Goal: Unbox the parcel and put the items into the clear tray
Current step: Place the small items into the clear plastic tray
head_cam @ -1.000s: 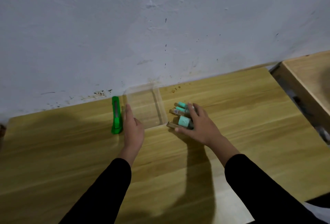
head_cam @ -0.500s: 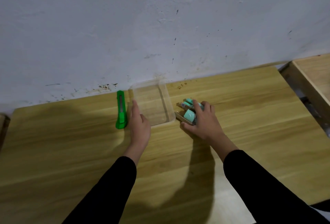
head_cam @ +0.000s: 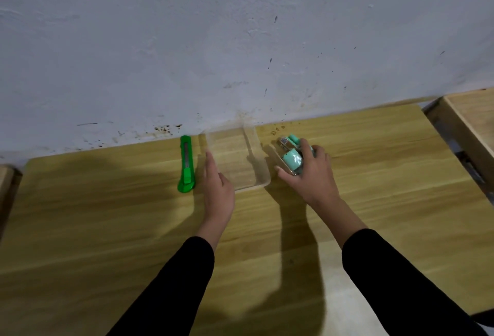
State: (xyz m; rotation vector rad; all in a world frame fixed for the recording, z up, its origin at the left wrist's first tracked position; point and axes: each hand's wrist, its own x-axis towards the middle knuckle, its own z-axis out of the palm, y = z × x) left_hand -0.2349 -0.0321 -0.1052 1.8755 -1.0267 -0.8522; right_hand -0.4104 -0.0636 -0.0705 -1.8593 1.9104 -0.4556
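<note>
We saw the clear tray (head_cam: 238, 160) standing empty on the wooden desk (head_cam: 374, 175) against the wall (head_cam: 240, 41), at about twelve o'clock from the middle of the desk, with a green box cutter (head_cam: 186, 164) lying just beside it at its nine o'clock. Our left hand (head_cam: 217, 188) lay flat and relaxed with fingers extended, touching the tray's left wall and gripping nothing. Our right hand (head_cam: 311, 175), at the tray's three o'clock, was curled around a bundle of mint-green items (head_cam: 292, 159) in clear wrap, which sat close beside the tray's right wall.
</note>
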